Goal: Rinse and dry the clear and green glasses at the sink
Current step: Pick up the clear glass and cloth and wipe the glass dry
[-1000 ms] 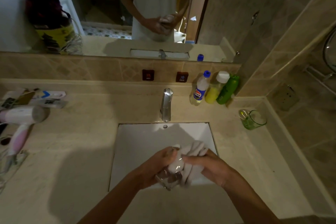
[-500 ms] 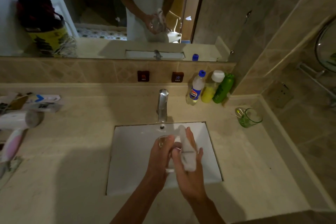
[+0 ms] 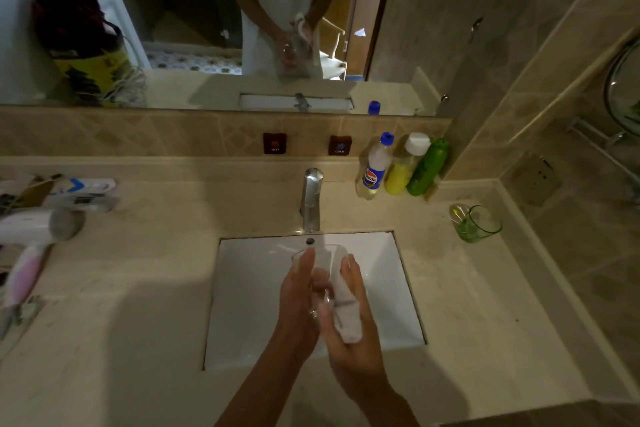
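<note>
The clear glass (image 3: 320, 255) is held over the white sink basin (image 3: 252, 305), between the two hands, its rim pointing away toward the faucet (image 3: 311, 199). The left hand (image 3: 299, 302) holds it from the left side, fingers lying along the glass wall up to near the rim. The right hand (image 3: 349, 333) grips a pale cloth (image 3: 344, 308) against the right side of the glass; its fingertips (image 3: 349, 265) reach close to the rim, and its thumb curls over the cloth near the base. The cloth runs lengthwise between the right palm and the glass. How far it goes inside the glass cannot be told.

Well to the right of the fingers, on the beige counter (image 3: 138, 288), the green glass (image 3: 479, 224) stands upright near the side wall. Beyond it, against the backsplash, three bottles lean together: a blue-capped bottle (image 3: 375, 166), a yellow bottle (image 3: 403, 165) and a green bottle (image 3: 427, 168). Far left of the hands lies a white and pink hair dryer (image 3: 33, 236).
</note>
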